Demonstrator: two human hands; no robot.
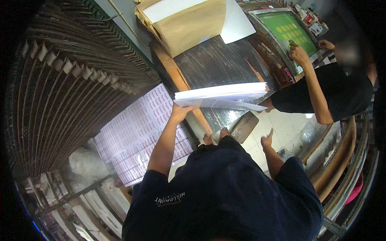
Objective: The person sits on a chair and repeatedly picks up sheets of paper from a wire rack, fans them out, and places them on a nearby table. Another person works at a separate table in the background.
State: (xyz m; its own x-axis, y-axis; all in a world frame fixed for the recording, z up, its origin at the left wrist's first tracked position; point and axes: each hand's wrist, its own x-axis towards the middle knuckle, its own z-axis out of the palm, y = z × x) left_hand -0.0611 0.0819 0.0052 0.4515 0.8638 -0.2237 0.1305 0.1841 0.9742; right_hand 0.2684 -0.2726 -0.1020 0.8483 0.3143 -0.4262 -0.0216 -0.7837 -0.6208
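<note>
A thick stack of white paper sheets (221, 92) is gripped at its left end by my left hand (183, 111). The stack stands at the near edge of a dark tabletop (217, 60), and a lower sheet splays away from it at the right. My right hand (267, 140) is off the paper, over the tiled floor, with a finger stretched out and nothing seen in it. Just left of my left forearm lie printed sheets (140, 124) with rows of pinkish-red lettering on a wire rack.
A drying rack (80, 88) of many wire shelves rises at the left. Brown-wrapped paper (193, 28) sits on the table's far end. At the right a co-worker (337, 88) handles a green printing screen (287, 30). A box-like block (245, 127) stands by my feet.
</note>
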